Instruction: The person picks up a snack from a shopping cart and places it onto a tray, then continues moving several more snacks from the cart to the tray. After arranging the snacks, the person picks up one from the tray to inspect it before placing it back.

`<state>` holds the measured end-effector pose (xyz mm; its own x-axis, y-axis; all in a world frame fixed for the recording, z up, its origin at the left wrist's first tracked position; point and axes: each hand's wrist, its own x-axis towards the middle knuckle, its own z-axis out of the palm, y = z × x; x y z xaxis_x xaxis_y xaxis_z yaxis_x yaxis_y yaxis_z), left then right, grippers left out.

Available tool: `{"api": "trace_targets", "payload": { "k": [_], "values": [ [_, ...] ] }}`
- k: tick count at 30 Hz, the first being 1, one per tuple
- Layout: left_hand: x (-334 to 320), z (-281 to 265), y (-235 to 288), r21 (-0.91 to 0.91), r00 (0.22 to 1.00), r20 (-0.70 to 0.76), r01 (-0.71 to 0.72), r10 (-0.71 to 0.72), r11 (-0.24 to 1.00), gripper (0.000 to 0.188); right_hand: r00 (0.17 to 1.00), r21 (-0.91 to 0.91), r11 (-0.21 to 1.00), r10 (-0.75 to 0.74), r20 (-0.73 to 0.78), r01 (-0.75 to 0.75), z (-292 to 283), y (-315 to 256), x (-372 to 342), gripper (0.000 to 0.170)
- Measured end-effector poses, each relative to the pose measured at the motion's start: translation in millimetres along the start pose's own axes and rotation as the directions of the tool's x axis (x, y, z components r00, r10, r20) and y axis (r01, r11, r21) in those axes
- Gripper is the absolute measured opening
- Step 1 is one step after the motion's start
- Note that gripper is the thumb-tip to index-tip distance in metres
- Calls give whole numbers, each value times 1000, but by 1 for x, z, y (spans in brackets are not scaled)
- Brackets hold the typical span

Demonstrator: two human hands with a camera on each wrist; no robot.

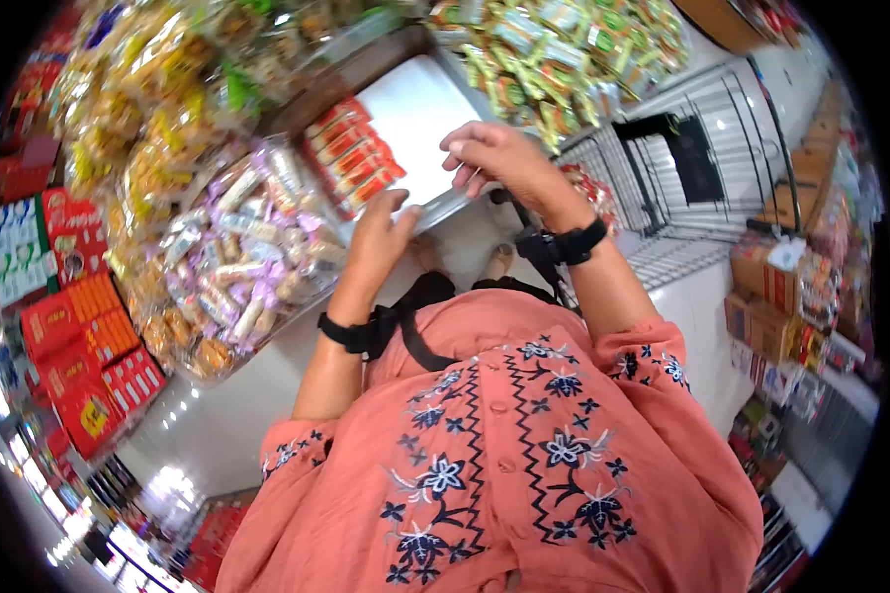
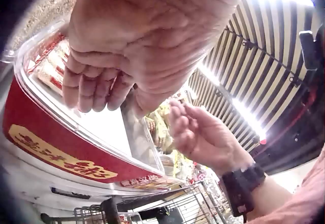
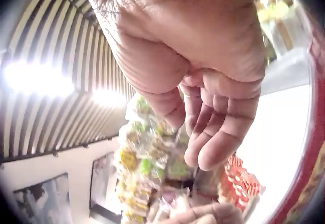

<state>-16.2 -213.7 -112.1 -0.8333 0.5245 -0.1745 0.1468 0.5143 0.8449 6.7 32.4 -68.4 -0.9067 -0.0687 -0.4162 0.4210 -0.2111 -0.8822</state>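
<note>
Red-wrapped packets (image 1: 351,153) lie in rows on the left side of a bin whose white bottom (image 1: 420,99) shows on the right. The left hand (image 1: 378,237) is at the bin's near edge beside the lowest packets; in the left wrist view the same hand (image 2: 117,56) has its fingers extended over the bin, holding nothing visible. Above the white bottom, the right hand (image 1: 509,168) hovers with loosely bent fingers. In the right wrist view that hand (image 3: 193,76) is empty, with the red packets (image 3: 238,183) beyond its fingertips.
Purple-and-white wrapped snacks (image 1: 247,247) and yellow bagged snacks (image 1: 153,128) fill the left side. Green packets (image 1: 564,59) are heaped behind. A wire shopping cart (image 1: 692,168) stands at the right, near stacked cardboard boxes (image 1: 761,306). Red boxes (image 1: 79,336) are at far left.
</note>
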Motion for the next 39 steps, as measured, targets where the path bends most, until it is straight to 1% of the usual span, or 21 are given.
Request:
{"api": "trace_targets", "payload": {
  "k": [1, 2, 3, 4, 7, 8, 11, 12, 15, 17, 18, 20, 23, 24, 27, 28, 31, 32, 35, 36, 39],
  "values": [
    [2, 1, 5, -67, 1000, 9, 26, -25, 997, 35, 999, 27, 999, -22, -38, 23, -13, -13, -21, 31],
    [5, 3, 7, -98, 999, 29, 35, -32, 995, 35, 989, 37, 995, -88, -123, 93, -26, -22, -43, 31],
    [7, 5, 9, -125, 998, 47, 48, -42, 991, 34, 975, 7, 993, -115, -193, 118, -44, -30, -62, 28],
    [8, 8, 17, -201, 993, 64, 115, -104, 973, 32, 957, 77, 984, -136, -257, 161, -67, -25, -76, 27],
    [16, 17, 30, -257, 995, 63, 94, -80, 962, 31, 876, 227, 932, -154, -458, 283, -139, 9, -107, 22],
    [18, 22, 30, -279, 994, 87, 91, -69, 956, 31, 827, 239, 929, -109, -552, 282, -154, 24, -116, 20],
    [21, 34, 38, -301, 983, 162, 127, -81, 945, 33, 739, 263, 952, 64, -671, 156, -198, 99, -126, 19],
    [20, 38, 46, -352, 982, 152, 158, -110, 923, 31, 734, 274, 957, 123, -668, 90, -204, 124, -130, 21],
    [18, 48, 51, -361, 968, 195, 219, -156, 906, 32, 695, 318, 944, 288, -659, -90, -211, 197, -133, 28],
    [15, 51, 50, -308, 966, 216, 208, -144, 928, 33, 650, 358, 914, 389, -652, -188, -209, 241, -132, 30],
    [14, 53, 50, -282, 964, 226, 201, -139, 938, 33, 638, 336, 906, 420, -646, -256, -207, 257, -132, 34],
    [11, 55, 56, -241, 959, 229, 220, -165, 945, 34, 610, 287, 877, 476, -634, -386, -203, 277, -129, 42],
    [5, 58, 61, -188, 948, 246, 249, -200, 950, 37, 619, 242, 848, 514, -594, -472, -190, 271, -125, 49],
    [4, 58, 63, -172, 945, 253, 257, -209, 951, 37, 645, 238, 819, 561, -518, -522, -193, 273, -123, 54],
    [-1, 60, 60, -153, 943, 274, 239, -191, 959, 38, 658, 231, 825, 554, -510, -516, -189, 283, -112, 60],
    [-3, 60, 62, -145, 941, 277, 244, -197, 959, 38, 649, 263, 810, 580, -492, -524, -189, 287, -109, 62],
    [-7, 60, 70, -135, 937, 275, 260, -216, 956, 38, 638, 361, 787, 616, -461, -500, -189, 295, -104, 62],
    [-7, 60, 72, -142, 936, 272, 270, -224, 952, 37, 631, 378, 787, 617, -470, -488, -193, 296, -105, 58],
    [-7, 60, 74, -147, 936, 271, 269, -223, 952, 37, 701, 401, 866, 484, -524, -298, -199, 289, -121, 52],
    [-6, 60, 75, -152, 937, 274, 267, -219, 952, 36, 719, 440, 866, 460, -521, -236, -203, 287, -125, 48],
    [-1, 62, 76, -185, 940, 293, 236, -176, 954, 35, 766, 445, 890, 352, -539, -97, -201, 234, -157, 41]
  ]
}}
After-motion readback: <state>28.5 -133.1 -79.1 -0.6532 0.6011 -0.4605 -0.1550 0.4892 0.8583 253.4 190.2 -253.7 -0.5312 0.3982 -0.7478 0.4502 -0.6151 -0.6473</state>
